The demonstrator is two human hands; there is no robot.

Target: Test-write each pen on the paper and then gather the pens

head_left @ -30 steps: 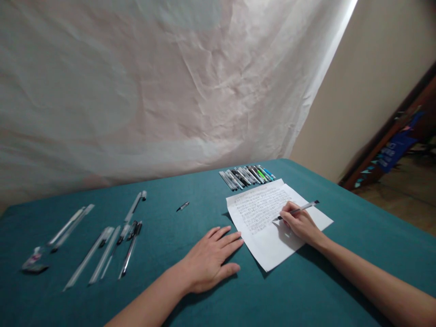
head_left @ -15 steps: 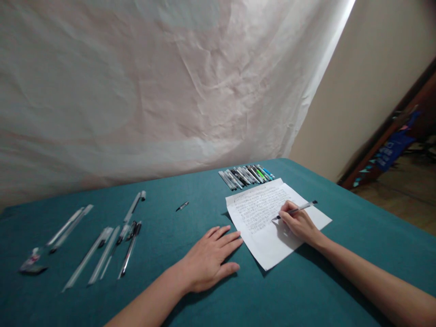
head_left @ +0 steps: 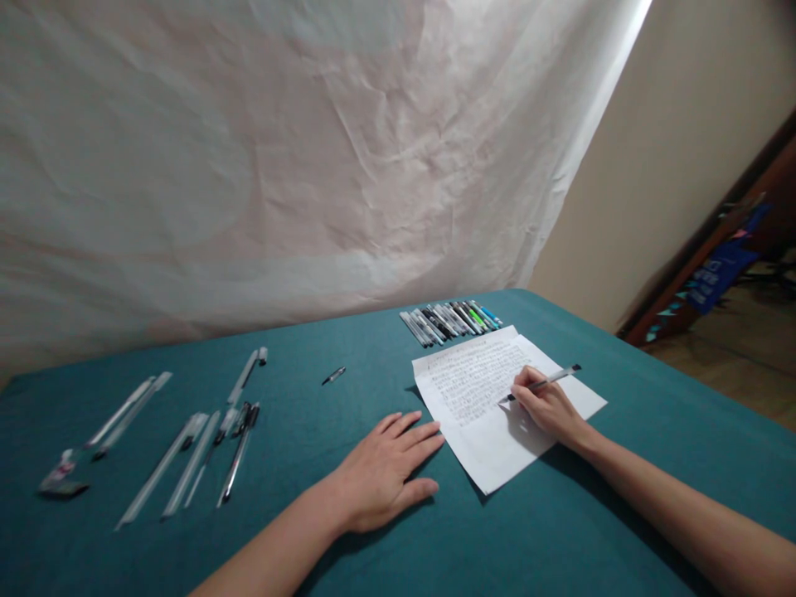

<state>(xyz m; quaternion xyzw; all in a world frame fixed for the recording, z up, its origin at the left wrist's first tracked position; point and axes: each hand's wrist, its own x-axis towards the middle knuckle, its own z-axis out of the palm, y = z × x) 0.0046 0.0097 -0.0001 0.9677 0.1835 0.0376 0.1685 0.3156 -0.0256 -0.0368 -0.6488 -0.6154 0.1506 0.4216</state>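
My right hand (head_left: 546, 405) is closed around a pen (head_left: 563, 375), its tip against a white sheet of paper (head_left: 491, 456). Rows of handwriting, too small to read, cover the sheet's upper part, and another sheet shows beneath its right side. My left hand (head_left: 391, 473) lies flat on the green tablecloth with fingers spread, its fingertips at the paper's left edge. A short dark pen piece (head_left: 334, 376) rests by itself beyond my left hand.
Behind the paper lies a row of several pens (head_left: 451, 322). Disassembled pen parts (head_left: 162, 473) spread over the left side, near a small eraser-like object (head_left: 64, 477). A pale curtain (head_left: 311, 166) hangs at the table's back edge.
The pen tip and my right hand have shifted very slightly to the right along the writing. My left hand stays where it was.
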